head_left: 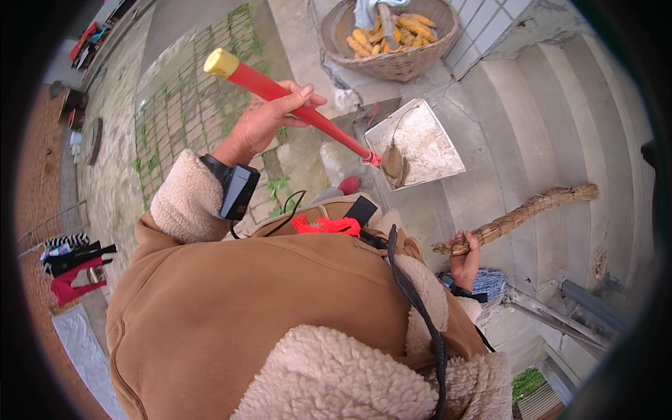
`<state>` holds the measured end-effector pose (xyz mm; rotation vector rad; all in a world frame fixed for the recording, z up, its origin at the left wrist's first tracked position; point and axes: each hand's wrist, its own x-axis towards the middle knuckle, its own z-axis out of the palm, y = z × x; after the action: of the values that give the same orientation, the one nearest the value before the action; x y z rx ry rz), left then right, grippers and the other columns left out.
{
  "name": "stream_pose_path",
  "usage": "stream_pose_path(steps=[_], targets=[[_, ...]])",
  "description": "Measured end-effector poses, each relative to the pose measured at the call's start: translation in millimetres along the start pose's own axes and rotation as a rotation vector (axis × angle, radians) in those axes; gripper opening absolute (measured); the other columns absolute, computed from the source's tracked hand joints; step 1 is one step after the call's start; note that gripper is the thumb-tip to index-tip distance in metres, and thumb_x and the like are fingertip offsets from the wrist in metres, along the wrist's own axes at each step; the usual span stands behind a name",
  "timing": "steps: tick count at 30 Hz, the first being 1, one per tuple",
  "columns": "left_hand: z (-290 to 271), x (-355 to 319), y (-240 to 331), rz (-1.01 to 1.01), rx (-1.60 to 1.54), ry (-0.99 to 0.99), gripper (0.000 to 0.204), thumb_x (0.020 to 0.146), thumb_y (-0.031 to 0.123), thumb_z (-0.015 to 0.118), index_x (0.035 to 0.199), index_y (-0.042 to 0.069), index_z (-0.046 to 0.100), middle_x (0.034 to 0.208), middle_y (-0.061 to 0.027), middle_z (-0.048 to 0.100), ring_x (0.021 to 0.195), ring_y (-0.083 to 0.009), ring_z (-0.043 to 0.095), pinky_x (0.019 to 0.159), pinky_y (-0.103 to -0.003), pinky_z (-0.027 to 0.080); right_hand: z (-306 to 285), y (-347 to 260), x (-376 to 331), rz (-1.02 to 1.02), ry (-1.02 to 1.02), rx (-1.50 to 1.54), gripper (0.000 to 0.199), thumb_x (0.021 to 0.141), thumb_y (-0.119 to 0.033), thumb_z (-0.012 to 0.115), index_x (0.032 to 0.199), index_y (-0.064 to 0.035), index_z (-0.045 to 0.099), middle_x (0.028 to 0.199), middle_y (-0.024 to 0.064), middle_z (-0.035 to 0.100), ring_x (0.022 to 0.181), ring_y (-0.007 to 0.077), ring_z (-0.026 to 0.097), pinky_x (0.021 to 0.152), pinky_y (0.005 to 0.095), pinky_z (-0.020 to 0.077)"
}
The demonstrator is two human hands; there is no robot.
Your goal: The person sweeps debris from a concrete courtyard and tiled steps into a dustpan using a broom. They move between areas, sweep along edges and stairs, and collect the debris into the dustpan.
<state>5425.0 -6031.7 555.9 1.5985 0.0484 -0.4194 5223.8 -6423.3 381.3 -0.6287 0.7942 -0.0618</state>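
My left hand (269, 119) is closed around the red handle (308, 112) of a dustpan, just below its yellow end. That handle slants down to red wrapping at the edge of the dirty whitish pan (437, 150). Inside the pan lies a brown oval thing (394, 166) with a long thin strand; I cannot make out its kind. At the right, my right hand (465, 260) grips a long bundle of bound straw (528, 210) near its tapered end. The bundle points away to the right, over the steps, and its far end is frayed.
A woven basket (399, 66) with yellow corn cobs (413, 31) stands beyond the pan by a tiled wall (483, 28). Curved concrete steps (518, 105) fill the right. Grassy paving (189, 105) lies at the left. Metal rails (556, 318) stand low at the right.
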Motion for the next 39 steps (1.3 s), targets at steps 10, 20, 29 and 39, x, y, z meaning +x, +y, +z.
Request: stream_pose_path(steps=[10,20,29,39], targets=[[-90.4,-68.5,-56.6,-0.178,0.207,0.282,0.027,0.080,0.034,0.057,0.073,0.007,0.054,0.087,-0.0081,0.062,0.080,-0.0159,0.060,0.066,-0.025,0.047,14.7,34.1,8.3,-0.105,-0.057,0.031,0.018,0.078,-0.006,0.055,0.094,-0.0034,0.047,0.083,0.0076,0.053,0.076,0.0146,0.051,0.073,0.0297,0.0431],[-328.2,-43.7,-198.7,-0.228,0.240,0.467,0.029,0.084,0.033,0.052,0.085,0.004,0.057,0.090,-0.0073,0.061,0.079,-0.0143,0.058,0.067,-0.027,0.048,129.9,166.1,66.5,-0.340,-0.310,0.077,0.042,0.080,-0.007,0.052,0.117,0.0003,0.034,0.092,0.0101,0.045,0.079,0.0146,0.045,0.071,0.0296,0.0428],[-680.4,-31.8,-518.4,-0.079,-0.072,0.646,0.019,0.083,0.027,0.055,0.076,0.010,0.049,0.088,-0.0051,0.060,0.081,-0.0135,0.056,0.066,-0.029,0.046,325.6,595.6,151.6,-0.578,-0.397,-0.244,0.054,0.074,0.001,0.052,0.122,-0.0037,0.028,0.086,0.0095,0.052,0.069,0.0154,0.052,0.064,0.0305,0.0467],[-885.0,-82.9,-505.4,-0.087,-0.297,1.084,0.025,0.080,0.033,0.058,0.087,0.012,0.046,0.092,-0.0071,0.058,0.090,-0.0163,0.054,0.059,-0.035,0.047,589.7,766.5,163.1,-0.293,-0.557,-0.440,0.027,0.070,0.001,0.054,0.094,-0.0008,0.042,0.075,0.0094,0.054,0.058,0.0165,0.054,0.050,0.0287,0.0475]])
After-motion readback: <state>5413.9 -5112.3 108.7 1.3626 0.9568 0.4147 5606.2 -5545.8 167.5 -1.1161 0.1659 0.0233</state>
